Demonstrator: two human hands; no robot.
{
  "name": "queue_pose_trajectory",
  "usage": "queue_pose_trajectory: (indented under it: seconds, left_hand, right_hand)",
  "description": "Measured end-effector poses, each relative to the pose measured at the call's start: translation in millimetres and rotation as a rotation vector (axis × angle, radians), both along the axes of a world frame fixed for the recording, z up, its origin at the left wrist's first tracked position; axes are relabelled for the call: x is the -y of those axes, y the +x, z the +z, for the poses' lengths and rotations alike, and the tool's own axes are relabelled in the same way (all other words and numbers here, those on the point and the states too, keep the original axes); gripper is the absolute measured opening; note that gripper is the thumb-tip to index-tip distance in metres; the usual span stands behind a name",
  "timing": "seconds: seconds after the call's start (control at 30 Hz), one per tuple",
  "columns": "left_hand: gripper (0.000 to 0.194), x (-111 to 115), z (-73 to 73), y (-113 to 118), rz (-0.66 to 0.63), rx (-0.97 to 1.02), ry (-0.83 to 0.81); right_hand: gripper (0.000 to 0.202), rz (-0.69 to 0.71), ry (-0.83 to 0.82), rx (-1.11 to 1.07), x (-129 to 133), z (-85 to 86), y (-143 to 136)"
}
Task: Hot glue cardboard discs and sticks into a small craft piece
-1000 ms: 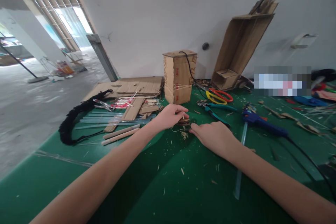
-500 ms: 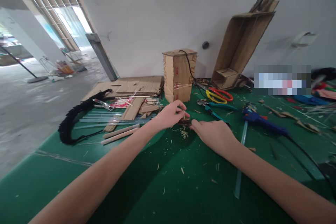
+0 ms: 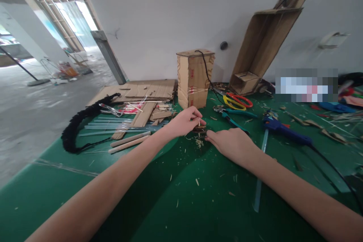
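Observation:
My left hand [image 3: 185, 121] is closed in a pinch on a thin wooden stick [image 3: 199, 123], held upright with its lower end near the table. My right hand [image 3: 231, 144] is closed just to the right of the stick, its fingertips at a small dark piece that I cannot make out. A brown piece [image 3: 200, 129] shows between the two hands, partly covered by fingers. Pale wood shavings [image 3: 199, 143] lie in a small heap right below the hands on the green tabletop [image 3: 181, 211].
Behind the hands stands a cardboard box [image 3: 195, 79] with a black cord. Pliers [image 3: 231, 115], scissors [image 3: 238, 101] and a blue glue gun [image 3: 286, 132] lie to the right. Clear glue sticks [image 3: 104, 126], wooden rods [image 3: 129, 145], cardboard strips and a black fuzzy strip [image 3: 70, 136] lie left.
The view has tilted slightly, so the background sits a little differently. Both hands keep nearly the same place and grip around the stick.

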State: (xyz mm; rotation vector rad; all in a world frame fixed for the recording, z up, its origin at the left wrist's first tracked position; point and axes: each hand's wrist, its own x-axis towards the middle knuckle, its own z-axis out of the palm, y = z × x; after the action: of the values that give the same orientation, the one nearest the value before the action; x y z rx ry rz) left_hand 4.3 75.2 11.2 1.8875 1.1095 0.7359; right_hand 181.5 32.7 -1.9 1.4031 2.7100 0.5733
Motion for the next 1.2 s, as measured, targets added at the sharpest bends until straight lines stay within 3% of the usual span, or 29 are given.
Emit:
queue_pose_trajectory:
  seconds: [0.3,0.57,0.8,0.97,1.2]
  left_hand:
    - [0.006,3,3.8,0,-0.001,-0.011,-0.011]
    - [0.007,2,0.0,0,-0.006,-0.009,0.002]
    - [0.006,1,1.0,-1,-0.026,-0.025,0.026]
    - [0.006,0,-0.3,1,-0.019,-0.008,0.008]
    - [0.007,0,-1.8,-3,0.001,-0.006,0.003]
  right_hand:
    - [0.034,-0.03,0.097,-0.053,2,-3.9,1]
    - [0.029,0.011,-0.006,0.001,2,2.1,1]
    - [0.033,-0.047,0.095,-0.078,2,-6.6,1]
    - [0.03,-0.087,0.042,-0.054,3,-6.8,-3]
    - [0.032,-0.012,-0.055,0.007,8,4.8,1]
